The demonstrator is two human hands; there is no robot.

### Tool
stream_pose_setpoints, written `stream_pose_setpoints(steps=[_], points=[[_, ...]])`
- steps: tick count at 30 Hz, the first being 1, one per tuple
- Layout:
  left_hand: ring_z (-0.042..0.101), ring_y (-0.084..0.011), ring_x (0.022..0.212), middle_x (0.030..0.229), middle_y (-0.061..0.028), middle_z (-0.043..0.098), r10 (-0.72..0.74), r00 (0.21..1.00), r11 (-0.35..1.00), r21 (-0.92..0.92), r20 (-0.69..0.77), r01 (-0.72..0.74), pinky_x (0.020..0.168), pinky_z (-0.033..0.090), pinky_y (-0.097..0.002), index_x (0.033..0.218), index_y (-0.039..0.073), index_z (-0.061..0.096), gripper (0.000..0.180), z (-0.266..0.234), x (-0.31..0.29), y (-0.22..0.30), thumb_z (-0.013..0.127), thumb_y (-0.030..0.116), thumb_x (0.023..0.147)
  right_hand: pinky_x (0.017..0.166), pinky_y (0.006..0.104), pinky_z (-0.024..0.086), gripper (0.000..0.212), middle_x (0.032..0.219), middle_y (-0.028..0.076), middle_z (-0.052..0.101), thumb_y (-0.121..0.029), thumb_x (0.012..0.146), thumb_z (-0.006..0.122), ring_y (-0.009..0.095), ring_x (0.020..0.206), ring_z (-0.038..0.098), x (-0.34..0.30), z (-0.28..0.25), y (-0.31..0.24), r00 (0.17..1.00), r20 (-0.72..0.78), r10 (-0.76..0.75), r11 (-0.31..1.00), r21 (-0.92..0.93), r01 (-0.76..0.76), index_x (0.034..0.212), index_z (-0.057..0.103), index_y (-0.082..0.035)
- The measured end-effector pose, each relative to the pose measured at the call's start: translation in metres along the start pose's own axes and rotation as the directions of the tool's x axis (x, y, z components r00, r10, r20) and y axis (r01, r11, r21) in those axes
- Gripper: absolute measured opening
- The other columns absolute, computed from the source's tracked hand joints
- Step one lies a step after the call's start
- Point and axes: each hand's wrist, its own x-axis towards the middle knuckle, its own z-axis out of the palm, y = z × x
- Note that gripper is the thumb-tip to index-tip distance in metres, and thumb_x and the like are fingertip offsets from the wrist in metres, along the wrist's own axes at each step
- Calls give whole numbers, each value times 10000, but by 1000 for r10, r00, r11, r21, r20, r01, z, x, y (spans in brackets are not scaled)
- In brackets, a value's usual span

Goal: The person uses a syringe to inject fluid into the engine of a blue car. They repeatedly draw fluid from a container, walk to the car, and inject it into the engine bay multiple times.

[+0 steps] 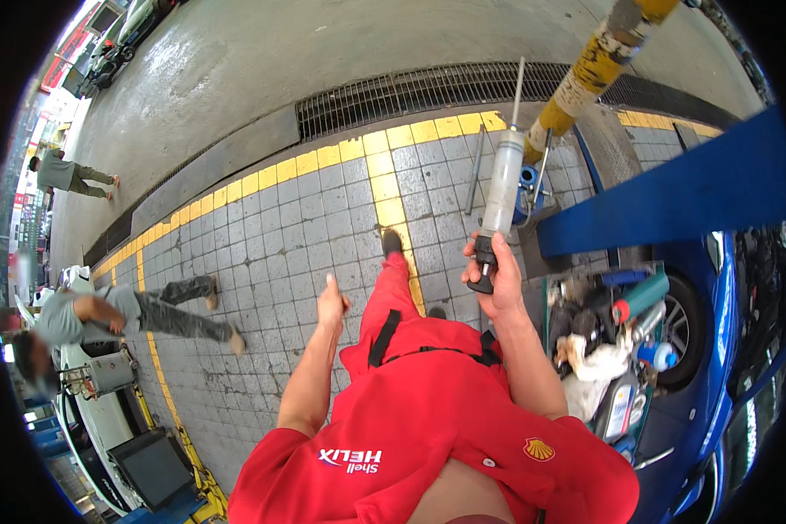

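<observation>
My right hand point(503, 281) is wrapped round the black handle end of a large fluid syringe point(504, 179). Its clear, whitish barrel points away from me, and a thin pale tube sticks out of the far end. The barrel looks cloudy, so I cannot tell whether liquid is inside. My left hand point(330, 301) hangs over the tiled floor with its thumb up and fingers curled in, and nothing shows in it. My leg in red trousers point(388, 293) is stretched forward in a step.
A cart point(546, 323) heaped with bottles, rags and tools stands at my right, beside a blue car point(720, 349). Ahead rise a blue lift arm point(672, 192) and a yellow post point(576, 83). A floor grate point(393, 94) runs across. Two people point(113, 310) are on the left.
</observation>
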Motion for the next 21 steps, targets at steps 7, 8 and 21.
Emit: stream_pose_setpoints(steps=[7,8,21], points=[[748,-268,930,1065,-158,768,-531,721,785,-62,445,617,831,618,-406,1111,-2,698,848,55,128,-34,425,796,1020,616,359,585,465,983,95,703,-490,1111,581,124,642,617,219,21,-30,983,-182,-28,999,39,36,1226,621,-42],[747,-267,950,1091,-153,767,-520,678,785,-23,520,620,842,616,-410,1145,3,692,821,67,154,-3,433,773,1029,619,362,581,457,979,93,703,-490,1110,581,125,641,614,249,23,-38,976,-217,-20,998,47,30,1216,625,-47],[681,-265,1255,1481,-122,660,-459,822,805,550,336,224,1017,568,-447,1440,37,627,520,193,492,407,559,414,1088,661,353,506,470,983,40,679,-545,1100,577,111,644,558,533,34,-183,893,-442,-87,978,134,161,1201,646,-91]])
